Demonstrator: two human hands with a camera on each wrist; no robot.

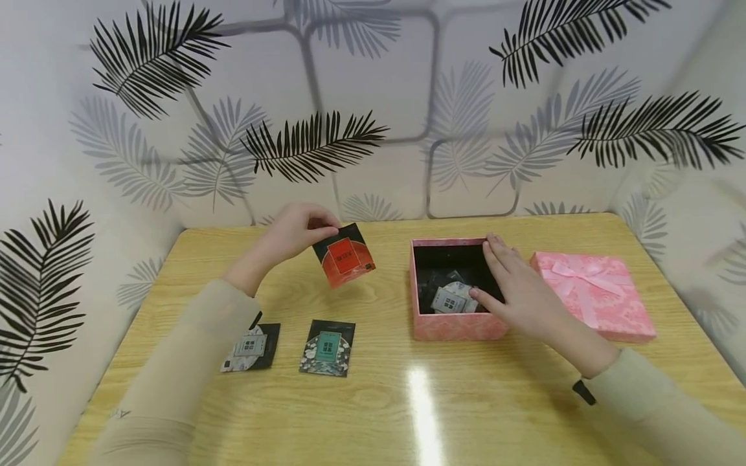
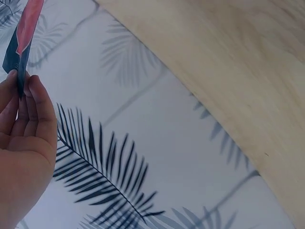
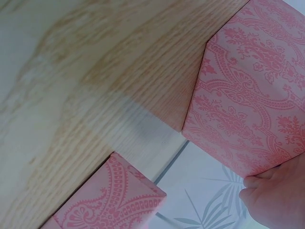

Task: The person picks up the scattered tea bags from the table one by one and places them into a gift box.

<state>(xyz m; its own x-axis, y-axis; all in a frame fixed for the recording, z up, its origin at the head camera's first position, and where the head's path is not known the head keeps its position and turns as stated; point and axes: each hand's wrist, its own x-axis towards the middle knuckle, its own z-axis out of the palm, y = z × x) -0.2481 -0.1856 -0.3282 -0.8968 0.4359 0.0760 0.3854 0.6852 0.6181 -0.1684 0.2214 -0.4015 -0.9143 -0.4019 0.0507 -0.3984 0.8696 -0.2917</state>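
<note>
My left hand (image 1: 297,231) pinches a red and black flat sachet (image 1: 345,256) by its upper left corner, above the table. In the left wrist view, the sachet (image 2: 26,33) appears nearly edge-on between thumb and fingers. My right hand (image 1: 527,291) rests on the right rim of an open pink box (image 1: 460,327), fingers laid straight along it and thumb near the front corner. Inside the box lie dark and silver-white sachets (image 1: 451,299). A black sachet with a green label (image 1: 327,349) lies on the table, and left of it a black and white sachet (image 1: 250,349), partly covered by my left sleeve.
A pink patterned lid (image 1: 600,298) with a ribbon bow lies right of the box. The wooden table (image 1: 373,414) meets a leaf-patterned wall covering (image 1: 402,175) at the back and sides. Light glares off the tabletop in front of the box.
</note>
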